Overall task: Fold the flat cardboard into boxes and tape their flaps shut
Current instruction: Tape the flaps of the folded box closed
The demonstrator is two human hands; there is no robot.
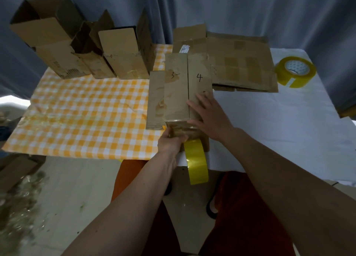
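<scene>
Taping looks to be the step in hand: at the centre of the frame the box [182, 93], plain brown cardboard with "3" and "4" inked on its two closed flaps, lies on the table's white cloth [269, 120], the right hand [209, 116] pressing flat and open on the flaps while the left hand [171, 140] curls round the box's near end, where a glossy yellow strip of tape [196, 163] hangs down. Next, I judge, the strip must be drawn taut along the seam and smoothed. Upper left stand finished boxes [81, 49] on a yellow checked cloth [86, 116]; upper right lie flat cardboard sheets [240, 62] and a tape roll [295, 71].
</scene>
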